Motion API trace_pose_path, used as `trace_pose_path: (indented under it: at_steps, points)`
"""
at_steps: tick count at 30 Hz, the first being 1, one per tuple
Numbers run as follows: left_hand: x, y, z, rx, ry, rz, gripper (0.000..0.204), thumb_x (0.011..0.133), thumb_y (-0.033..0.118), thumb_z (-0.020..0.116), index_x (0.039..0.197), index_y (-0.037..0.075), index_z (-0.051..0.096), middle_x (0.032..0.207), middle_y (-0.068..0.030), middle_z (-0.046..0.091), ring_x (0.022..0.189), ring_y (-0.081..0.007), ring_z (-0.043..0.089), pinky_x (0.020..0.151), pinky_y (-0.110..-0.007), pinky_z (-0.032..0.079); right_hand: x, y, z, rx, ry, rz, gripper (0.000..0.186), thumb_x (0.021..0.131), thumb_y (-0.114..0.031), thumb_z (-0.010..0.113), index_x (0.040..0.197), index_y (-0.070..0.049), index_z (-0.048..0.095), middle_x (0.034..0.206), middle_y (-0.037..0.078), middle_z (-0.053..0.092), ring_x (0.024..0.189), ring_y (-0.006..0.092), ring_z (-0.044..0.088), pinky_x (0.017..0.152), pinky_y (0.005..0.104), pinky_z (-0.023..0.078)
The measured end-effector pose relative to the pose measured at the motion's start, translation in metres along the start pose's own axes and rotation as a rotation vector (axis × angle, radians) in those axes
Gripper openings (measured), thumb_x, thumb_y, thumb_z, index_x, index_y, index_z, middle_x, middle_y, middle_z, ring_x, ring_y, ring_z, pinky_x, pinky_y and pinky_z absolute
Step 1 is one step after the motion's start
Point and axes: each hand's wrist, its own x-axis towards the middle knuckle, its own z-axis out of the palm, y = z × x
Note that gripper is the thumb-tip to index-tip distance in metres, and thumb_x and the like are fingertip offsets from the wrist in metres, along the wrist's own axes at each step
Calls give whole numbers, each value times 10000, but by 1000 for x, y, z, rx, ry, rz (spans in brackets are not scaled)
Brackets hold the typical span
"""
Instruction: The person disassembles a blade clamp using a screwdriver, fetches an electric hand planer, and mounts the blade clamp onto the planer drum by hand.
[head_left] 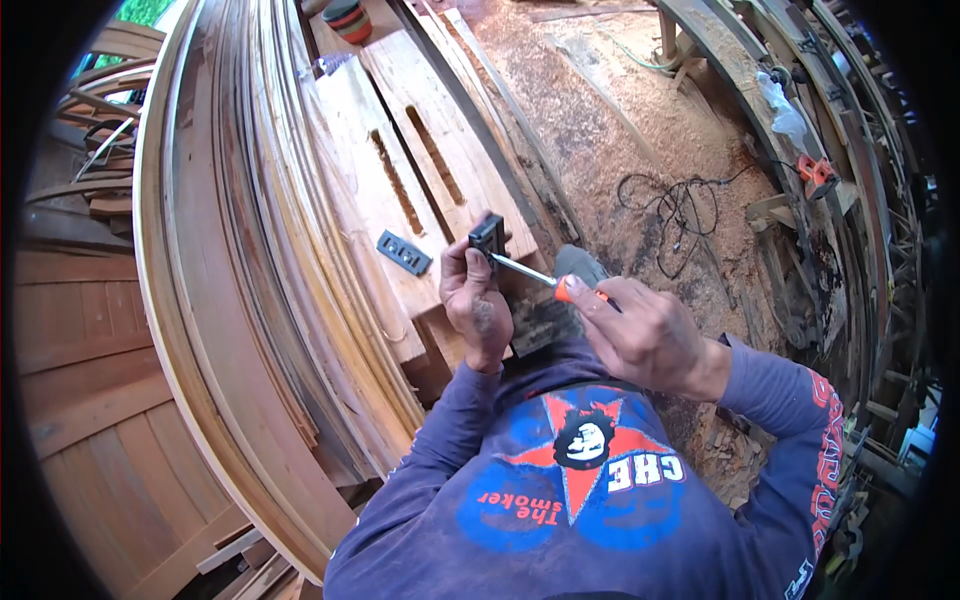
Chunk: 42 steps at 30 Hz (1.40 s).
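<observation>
My left hand [480, 310] is closed around a small dark rectangular block [487, 236], held up off the wood. In my right hand [645, 335] is a screwdriver [525, 268] with an orange handle and a bright shaft. Its tip meets the side of the block, close to my left thumb; the exact contact point is too small to make out. A grey rectangular piece [404, 253] with dark openings lies just left of my left hand. Beneath it is a pale wooden board [350, 150] with a long slot cut in it. A second slotted board [455, 130] lies alongside.
Long wooden strips [240, 200] run along the left side. A striped round container [347, 20] stands at the far end of the boards. Sawdust [620, 130] covers the floor to the right, where a black cable [685, 215] lies tangled near an orange tool [815, 175].
</observation>
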Motion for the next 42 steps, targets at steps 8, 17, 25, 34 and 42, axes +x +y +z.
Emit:
trace_pose_path:
  at_steps: [8, 17, 25, 34, 42]
  points:
    - [-11, -14, -13, 26, 166, -111, 213, 1028, 133, 596, 1192, 5, 643, 1200, -94, 699, 971, -112, 610, 868, -246, 458, 11, -1, 9, 35, -71, 52, 414, 849, -102, 698, 1240, 19, 637, 824, 173, 650, 657, 331, 680, 557, 408, 570]
    - [2, -16, -2, -73, 217, -78, 154, 1029, 140, 615, 1138, 36, 645, 1182, -82, 711, 836, -66, 575, 753, -219, 447, 35, 11, 0, 19, -130, 40, 380, 862, -120, 700, 1223, -17, 649, 761, 148, 642, 619, 313, 662, 549, 410, 564]
    - [6, -9, 0, 28, 201, -76, 192, 1044, 139, 568, 1173, 7, 624, 1233, -140, 691, 1107, -195, 635, 1015, -318, 454, 39, 20, 12, 336, -70, 222, 263, 931, -174, 629, 1145, -25, 655, 780, 193, 677, 718, 378, 681, 672, 467, 548]
    - [3, -7, -6, 37, 163, -70, 237, 1030, 132, 568, 1206, -23, 600, 1207, -126, 666, 1101, -180, 622, 1015, -329, 456, 57, 19, -24, 1385, -412, 1361, 286, 993, -285, 661, 1181, -71, 681, 812, 15, 677, 520, 33, 493, 422, 213, 347]
    - [28, 50, 6, -448, -136, -326, 449, 1106, 306, 399, 1431, 0, 456, 1484, -231, 497, 1294, -313, 582, 1007, -418, 550, 27, 0, -55, 408, -16, 248, 306, 889, -96, 698, 1188, -29, 697, 831, 130, 681, 701, 224, 671, 586, 326, 527]
